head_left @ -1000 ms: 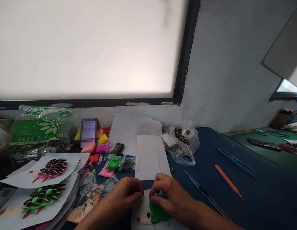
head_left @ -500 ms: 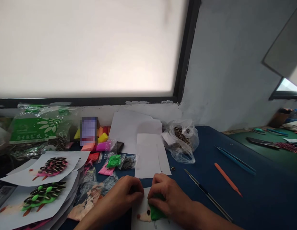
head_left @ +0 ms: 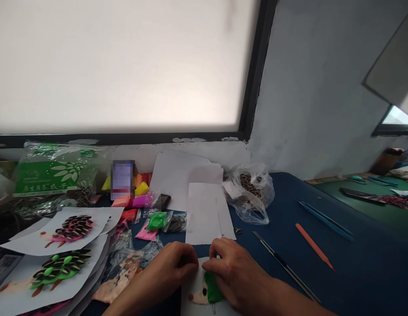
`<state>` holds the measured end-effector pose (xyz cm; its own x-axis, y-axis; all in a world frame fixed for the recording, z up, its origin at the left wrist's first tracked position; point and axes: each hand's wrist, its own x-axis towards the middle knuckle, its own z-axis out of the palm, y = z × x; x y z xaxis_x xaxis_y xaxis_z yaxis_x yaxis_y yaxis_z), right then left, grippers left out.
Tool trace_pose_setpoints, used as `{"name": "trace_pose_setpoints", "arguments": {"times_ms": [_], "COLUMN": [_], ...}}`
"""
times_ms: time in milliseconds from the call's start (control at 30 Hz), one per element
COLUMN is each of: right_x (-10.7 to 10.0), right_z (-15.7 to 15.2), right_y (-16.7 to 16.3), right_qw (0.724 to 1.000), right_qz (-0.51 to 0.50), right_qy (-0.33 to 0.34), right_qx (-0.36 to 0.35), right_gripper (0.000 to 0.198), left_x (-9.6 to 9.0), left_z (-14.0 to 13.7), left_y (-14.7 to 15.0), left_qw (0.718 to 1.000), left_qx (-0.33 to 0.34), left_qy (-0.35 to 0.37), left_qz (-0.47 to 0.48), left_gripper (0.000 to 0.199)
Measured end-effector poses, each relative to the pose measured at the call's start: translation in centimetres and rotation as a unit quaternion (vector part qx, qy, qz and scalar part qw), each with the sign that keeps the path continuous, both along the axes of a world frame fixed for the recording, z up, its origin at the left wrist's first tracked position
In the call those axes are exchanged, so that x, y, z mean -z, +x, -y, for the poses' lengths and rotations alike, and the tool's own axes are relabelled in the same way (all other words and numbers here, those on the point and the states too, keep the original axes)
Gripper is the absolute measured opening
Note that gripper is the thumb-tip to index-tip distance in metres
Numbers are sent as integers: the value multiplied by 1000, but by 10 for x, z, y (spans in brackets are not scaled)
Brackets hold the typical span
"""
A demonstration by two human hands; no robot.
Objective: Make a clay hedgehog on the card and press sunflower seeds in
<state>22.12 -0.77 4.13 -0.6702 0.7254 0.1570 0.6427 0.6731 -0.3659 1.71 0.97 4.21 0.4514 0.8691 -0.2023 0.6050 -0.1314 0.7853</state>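
Note:
On a small white sheet of paper (head_left: 192,283) at the front lies a hedgehog shape in soft clay. Its pale snout (head_left: 201,298) has a brown nose and a black eye, and its body is green clay (head_left: 213,289). My left hand (head_left: 179,265) is closed, fingers curled, with its fingertips at the paper's upper left edge. Bent over the green clay, my right hand (head_left: 235,274) has its fingers pinched at the clay's upper edge and covers the right part of the shape. Whether anything small is between those fingers is hidden.
Finished hedgehog pictures (head_left: 67,263) with seed spines are stacked at left. Behind are clay packets (head_left: 157,220), blank paper (head_left: 204,210) and a plastic bag of seeds (head_left: 250,188). A metal tool (head_left: 284,265), an orange stick tool (head_left: 314,245) and blue tweezers (head_left: 324,219) lie right.
My right hand has shifted slightly, its fingertips moving up the green clay, so more of the clay shows. My left hand stays at the paper's edge.

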Motion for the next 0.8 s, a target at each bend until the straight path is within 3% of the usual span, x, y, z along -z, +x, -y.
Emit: {"name": "trace_pose_setpoints", "arguments": {"times_ms": [133, 400, 800], "right_x": [-2, -6, -21], "right_z": [-1, -1, 3], "right_y": [2, 3, 2], "right_qw": [999, 995, 988], "right_qz": [27, 77, 136], "right_qy": [23, 27, 31], "right_qx": [-24, -48, -59], "right_gripper": [30, 16, 19], "left_x": [0, 0, 4], "left_z": [0, -2, -2], "left_y": [-1, -1, -1], "left_qw": [1000, 1000, 1000], "left_qx": [3, 11, 10], "left_qy": [-2, 3, 24], "left_qz": [-1, -6, -11], "left_gripper": [21, 21, 19]}}
